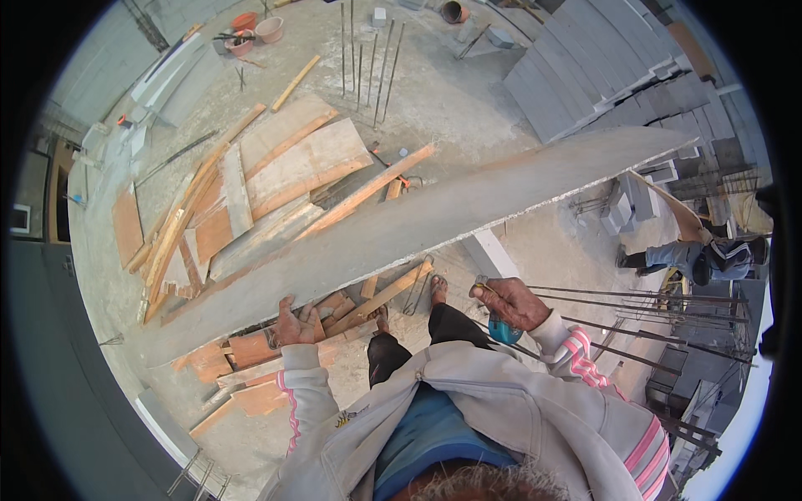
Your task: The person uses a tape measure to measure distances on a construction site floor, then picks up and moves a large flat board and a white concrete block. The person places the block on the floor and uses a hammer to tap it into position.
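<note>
A grey board point(401, 234) touches the left hand point(297, 326), grip unclear, the right hand point(513, 304) clutching a teal tool point(504, 331) above concrete floor point(468, 138)

Long board point(418, 225) I've got: grey. My tool point(504, 328): teal. My jacket point(535, 405): off-white, pink-and-white striped sleeves point(643, 451). My shirt point(439, 430): blue. Buckets point(245, 21), upper left: orange, pink.

A long board point(393, 225) stretched across before me, my left hand point(296, 326) at its near edge. To the right, a tool point(504, 330) sat in my right hand point(518, 305). Beyond the board, planks point(309, 167) lay left on the floor point(468, 108), buckets point(269, 30) farther back, upright rods point(360, 79) ahead, and stacked blocks point(585, 58) far right.
</note>
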Demonstrator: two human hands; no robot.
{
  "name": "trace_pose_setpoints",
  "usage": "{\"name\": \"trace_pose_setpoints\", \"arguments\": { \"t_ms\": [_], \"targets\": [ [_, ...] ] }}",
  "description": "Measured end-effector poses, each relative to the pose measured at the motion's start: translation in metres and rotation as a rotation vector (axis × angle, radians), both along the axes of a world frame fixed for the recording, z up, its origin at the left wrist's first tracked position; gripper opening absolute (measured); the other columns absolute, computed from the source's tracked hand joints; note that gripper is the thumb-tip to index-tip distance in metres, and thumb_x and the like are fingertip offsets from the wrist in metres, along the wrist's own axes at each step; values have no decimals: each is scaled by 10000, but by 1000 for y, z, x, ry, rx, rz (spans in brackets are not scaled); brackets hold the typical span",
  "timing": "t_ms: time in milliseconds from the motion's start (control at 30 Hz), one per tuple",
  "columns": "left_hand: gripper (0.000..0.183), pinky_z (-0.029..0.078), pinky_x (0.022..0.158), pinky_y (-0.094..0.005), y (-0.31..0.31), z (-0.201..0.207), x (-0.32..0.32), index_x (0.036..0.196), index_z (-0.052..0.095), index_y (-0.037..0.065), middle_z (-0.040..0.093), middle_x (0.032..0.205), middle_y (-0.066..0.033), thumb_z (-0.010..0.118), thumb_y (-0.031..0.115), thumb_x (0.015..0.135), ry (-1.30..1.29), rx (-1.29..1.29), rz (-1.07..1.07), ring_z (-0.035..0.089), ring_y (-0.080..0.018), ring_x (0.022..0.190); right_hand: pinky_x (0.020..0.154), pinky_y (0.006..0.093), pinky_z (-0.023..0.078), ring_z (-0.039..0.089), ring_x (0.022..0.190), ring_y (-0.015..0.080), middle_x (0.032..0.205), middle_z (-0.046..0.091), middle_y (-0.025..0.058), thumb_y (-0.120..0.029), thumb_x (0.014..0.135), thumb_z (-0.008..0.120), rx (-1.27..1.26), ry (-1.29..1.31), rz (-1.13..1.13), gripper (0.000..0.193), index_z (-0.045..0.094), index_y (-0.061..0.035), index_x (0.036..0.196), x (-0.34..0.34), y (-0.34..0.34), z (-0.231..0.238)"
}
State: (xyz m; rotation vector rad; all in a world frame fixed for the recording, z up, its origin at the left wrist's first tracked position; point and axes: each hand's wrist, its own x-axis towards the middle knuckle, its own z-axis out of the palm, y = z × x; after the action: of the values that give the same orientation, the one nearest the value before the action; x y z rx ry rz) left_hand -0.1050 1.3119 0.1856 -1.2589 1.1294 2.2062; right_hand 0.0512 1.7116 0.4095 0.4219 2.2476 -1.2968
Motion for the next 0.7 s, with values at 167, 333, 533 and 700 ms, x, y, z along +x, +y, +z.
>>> {"name": "trace_pose_setpoints", "arguments": {
  "t_ms": [167,333,533,700],
  "targets": [
    [334,514,818,-349,96,45,41,1129,578,174,649,1068,-16,729,270,848,-1,212,-224,658,-220,906,618,387,490,603,623,276,772,624,165,-270,1032,560,300,679,-271,321,652,33,1091,6,30,61],
    [311,495,728,-311,121,79,55,1081,581,168,602,921,11,729,288,835,7,111,-221,580,-129,746,660,420,515,651,700,306,817,643,157,-309,1026,546,794,784,-556,327,654,-82,1235,29,98,108],
    [260,468,678,-304,114,105,61,968,583,150,566,795,17,729,312,827,87,25,-254,518,-100,639,667,458,524,669,741,326,829,647,145,-367,1016,539,1151,658,-666,366,659,-138,1275,53,157,122],
    [233,445,661,-302,119,124,73,886,569,143,535,691,16,708,326,848,78,43,-352,501,-119,590,659,463,529,670,732,338,845,643,148,-375,1000,564,1258,549,-719,355,746,-81,1081,71,168,117]
  ]
}}
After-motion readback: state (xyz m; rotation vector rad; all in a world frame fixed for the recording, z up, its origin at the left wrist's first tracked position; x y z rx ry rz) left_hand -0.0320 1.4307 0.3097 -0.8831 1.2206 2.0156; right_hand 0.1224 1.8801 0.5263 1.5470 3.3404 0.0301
